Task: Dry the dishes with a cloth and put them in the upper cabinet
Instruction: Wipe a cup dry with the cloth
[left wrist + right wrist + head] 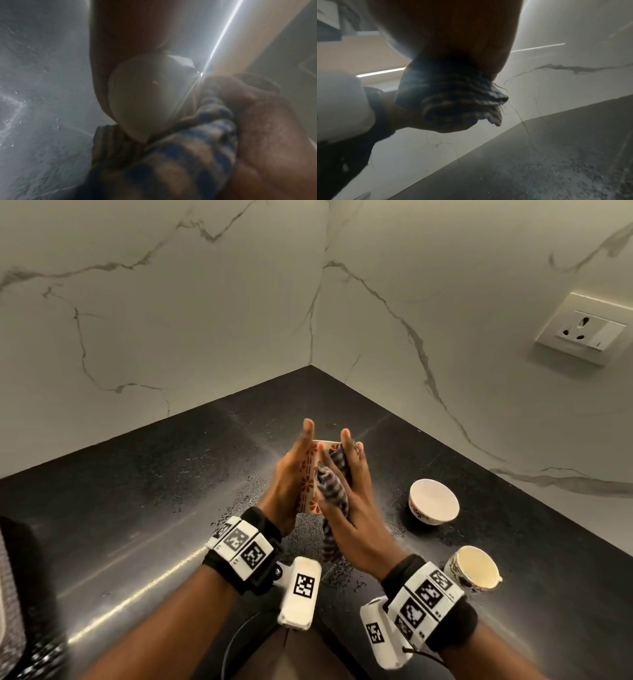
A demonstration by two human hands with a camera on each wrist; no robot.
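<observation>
Above the black counter (154,508) I hold a cream bowl with red flowers (308,477) on its side between both hands. My left hand (294,470) lies flat against its outside, fingers straight and pointing away from me. My right hand (349,474) grips a bunched blue-striped cloth (330,487) and pushes it into the bowl's mouth; a tail of cloth hangs below. The left wrist view shows the bowl's pale underside (145,97) against the left hand (123,40), with the cloth (188,155) beside it. In the right wrist view the cloth (453,97) bulges under the right hand (462,33).
A white bowl (434,501) stands upright on the counter to the right. A patterned cup (474,568) sits nearer me, by my right wrist. Water drops speckle the counter. Marble walls meet in the corner behind, with a wall socket (582,330) on the right. A dark mat (13,594) lies at the left edge.
</observation>
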